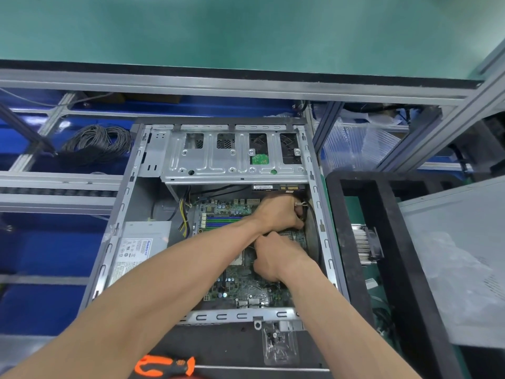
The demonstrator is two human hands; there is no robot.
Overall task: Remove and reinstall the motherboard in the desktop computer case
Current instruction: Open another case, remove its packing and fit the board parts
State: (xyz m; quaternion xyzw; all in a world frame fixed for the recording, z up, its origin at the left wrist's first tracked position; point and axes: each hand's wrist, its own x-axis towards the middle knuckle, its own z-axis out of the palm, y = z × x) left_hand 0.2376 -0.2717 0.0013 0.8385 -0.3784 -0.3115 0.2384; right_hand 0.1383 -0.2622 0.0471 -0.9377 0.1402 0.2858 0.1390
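The fingers of the left hand (277, 214) are curled round a black cable (311, 214) with a white tie, at the far right corner of the motherboard (246, 288). Just nearer, the right hand (276, 255) has its fingers bent down onto the board's right-hand part; what they pinch, if anything, I cannot tell, since the knuckles hide it. The two hands almost touch. The board lies flat in the floor of the open computer case (120, 214), its long axis running near to far, directly under both hands. I judge the next move turns on freeing that cable toward the right wall. An orange-handled screwdriver (166, 365) lies on the near bench edge, well apart.
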